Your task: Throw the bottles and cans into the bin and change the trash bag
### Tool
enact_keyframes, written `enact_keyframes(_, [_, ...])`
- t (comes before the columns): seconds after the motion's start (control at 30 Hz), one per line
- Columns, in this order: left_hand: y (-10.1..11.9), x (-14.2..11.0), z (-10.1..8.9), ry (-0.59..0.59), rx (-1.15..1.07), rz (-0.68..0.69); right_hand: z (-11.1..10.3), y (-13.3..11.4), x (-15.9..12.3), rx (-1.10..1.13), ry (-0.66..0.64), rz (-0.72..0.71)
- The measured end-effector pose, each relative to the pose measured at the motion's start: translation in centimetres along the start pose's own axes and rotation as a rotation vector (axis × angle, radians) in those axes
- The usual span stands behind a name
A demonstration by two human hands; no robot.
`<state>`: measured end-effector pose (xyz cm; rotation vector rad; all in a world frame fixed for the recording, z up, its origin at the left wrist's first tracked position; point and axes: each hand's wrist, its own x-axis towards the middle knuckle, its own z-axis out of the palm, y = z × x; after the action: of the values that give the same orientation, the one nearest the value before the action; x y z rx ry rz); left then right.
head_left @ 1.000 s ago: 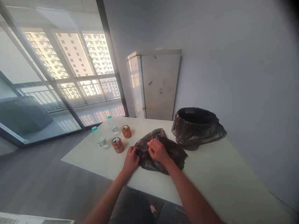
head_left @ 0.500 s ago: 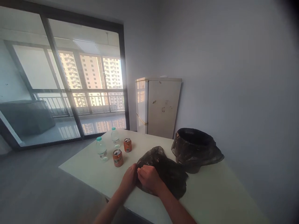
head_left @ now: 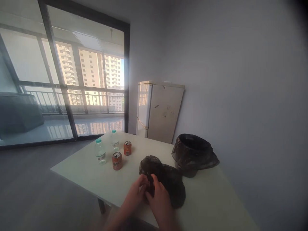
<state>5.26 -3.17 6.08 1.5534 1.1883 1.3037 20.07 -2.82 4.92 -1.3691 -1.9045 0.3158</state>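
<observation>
Right grip (head_left: 159, 192) holds black bag (head_left: 175, 185) near table's edge (head_left: 108, 197).

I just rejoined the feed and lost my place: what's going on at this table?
A person's left hand and right hand are close together at the near side of a crumpled black plastic bag on a pale flat table; how firmly they grip is unclear. Farther right stands a round container draped with another thin black plastic bag. To the left, two orange metal cans and two clear, green-capped plastic bottles stand upright.
</observation>
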Motion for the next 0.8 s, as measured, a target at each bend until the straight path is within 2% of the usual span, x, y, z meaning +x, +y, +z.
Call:
enact_keyframes(0.13, [1.4, -0.7, 0.4, -0.05, -0.027, 0.038, -1.3, 0.7, -0.8, 0.092, 0.054, -0.141])
enact_keyframes(0.2, [1.9, -1.0, 0.3, 0.05, 0.028, 0.09, -2.0, 1.5, -0.6, 0.116, 0.113, -0.131])
enact_keyframes(0.27, [2.2, -1.2, 0.1, 0.224, 0.067, 0.092, -2.7, 2.2, 0.0, 0.096, 0.2, -0.072])
enact_keyframes(0.3, [2.5, -1.3, 0.0, 0.269, 0.047, 0.03, -3.1, 2.3, 0.4, 0.084, 0.238, -0.046])
enact_keyframes(0.33, [2.7, -1.4, 0.0, 0.254, -0.017, -0.089, -3.4, 2.2, 0.8, 0.077, 0.26, -0.03])
enact_keyframes(0.37, [3.1, -1.5, 0.0, 0.169, -0.131, -0.248, -3.7, 1.7, 1.0, 0.08, 0.259, -0.031])
enact_keyframes(0.43, [3.9, -1.9, 0.2, -0.115, -0.471, -0.549, -3.8, 0.0, 1.2, 0.094, 0.212, -0.069])
enact_keyframes(0.47, [4.3, -2.1, 0.3, -0.238, -0.657, -0.632, -3.7, -1.0, 1.0, 0.089, 0.179, -0.092])
enact_keyframes(0.53, [5.1, -2.3, 0.6, -0.356, -0.968, -0.653, -3.0, -2.7, 0.2, 0.04, 0.128, -0.129])
enact_keyframes(0.6, [5.5, -2.2, 0.9, -0.359, -1.14, -0.627, -1.9, -3.4, -1.0, -0.033, 0.125, -0.164])
enact_keyframes(0.67, [5.3, -1.4, 1.2, -0.319, -1.223, -0.694, -0.7, -2.7, -1.9, -0.086, 0.163, -0.202])
enact_keyframes(0.73, [4.5, -0.1, 1.6, -0.225, -1.243, -0.819, 0.4, -1.5, -2.6, -0.117, 0.224, -0.263])
enact_keyframes(0.8, [3.3, 1.6, 1.9, -0.101, -1.234, -0.886, 1.2, -0.5, -3.1, -0.142, 0.251, -0.352])
